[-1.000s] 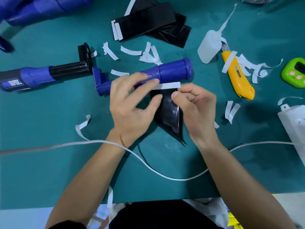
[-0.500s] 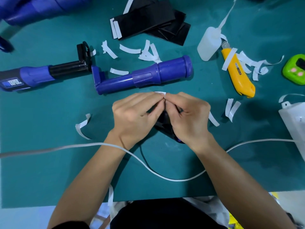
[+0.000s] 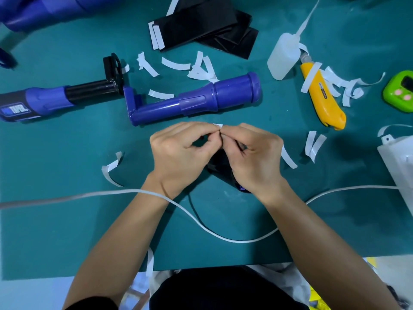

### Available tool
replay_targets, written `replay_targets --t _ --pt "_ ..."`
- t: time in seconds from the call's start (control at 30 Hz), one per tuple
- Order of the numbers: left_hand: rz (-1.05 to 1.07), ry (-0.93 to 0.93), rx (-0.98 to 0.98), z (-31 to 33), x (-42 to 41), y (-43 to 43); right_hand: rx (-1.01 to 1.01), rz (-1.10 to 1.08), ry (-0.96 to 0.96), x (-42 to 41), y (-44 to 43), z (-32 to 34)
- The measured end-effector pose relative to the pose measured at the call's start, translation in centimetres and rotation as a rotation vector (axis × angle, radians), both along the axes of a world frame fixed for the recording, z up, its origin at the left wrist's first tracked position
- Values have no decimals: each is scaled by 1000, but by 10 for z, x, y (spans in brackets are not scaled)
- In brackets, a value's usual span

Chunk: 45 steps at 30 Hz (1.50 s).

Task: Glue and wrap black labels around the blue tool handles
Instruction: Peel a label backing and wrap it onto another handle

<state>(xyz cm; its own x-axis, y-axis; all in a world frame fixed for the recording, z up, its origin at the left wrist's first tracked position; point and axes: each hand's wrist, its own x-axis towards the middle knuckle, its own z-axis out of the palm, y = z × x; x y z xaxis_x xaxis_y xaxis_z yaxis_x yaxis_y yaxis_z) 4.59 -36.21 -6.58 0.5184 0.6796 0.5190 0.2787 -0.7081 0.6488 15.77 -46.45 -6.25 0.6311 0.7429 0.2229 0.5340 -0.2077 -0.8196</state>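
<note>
A bare blue tool handle [image 3: 196, 101] lies across the green mat just beyond my hands. My left hand [image 3: 178, 153] and my right hand [image 3: 252, 155] meet fingertip to fingertip and pinch the top edge of a black label [image 3: 220, 168], where a bit of its white backing strip [image 3: 218, 125] sticks up. Most of the label hangs hidden under my palms. At far left lies a second blue handle [image 3: 38, 104] wearing a black printed label. A stack of black labels [image 3: 201, 25] sits at the back.
A white glue bottle [image 3: 283, 57] and a yellow utility knife [image 3: 321, 99] lie at right, with a green timer [image 3: 400, 90] and a white box [image 3: 400, 162] further right. Several peeled white strips [image 3: 176, 64] litter the mat. A white cable [image 3: 223, 236] crosses my forearms.
My hands drew back from the blue handle toward me with the label, then closed together on its top edge. Since half a second ago they have barely moved.
</note>
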Motion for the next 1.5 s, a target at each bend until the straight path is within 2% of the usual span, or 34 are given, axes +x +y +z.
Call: replay_targets --t 0.33,0.53,0.73,1.33,1.5 --pt "-6 19 -161 3 4 -1 -12 4 269 1 -1 4" --pt "-86 35 -3 4 -2 11 0 9 374 11 -2 7" --pt "-46 36 73 2 -2 6 15 72 395 13 -2 9" --pt "-38 111 55 5 -1 6 -11 112 393 12 -1 5" --pt "-38 121 -7 6 -1 7 -10 115 392 14 0 4"
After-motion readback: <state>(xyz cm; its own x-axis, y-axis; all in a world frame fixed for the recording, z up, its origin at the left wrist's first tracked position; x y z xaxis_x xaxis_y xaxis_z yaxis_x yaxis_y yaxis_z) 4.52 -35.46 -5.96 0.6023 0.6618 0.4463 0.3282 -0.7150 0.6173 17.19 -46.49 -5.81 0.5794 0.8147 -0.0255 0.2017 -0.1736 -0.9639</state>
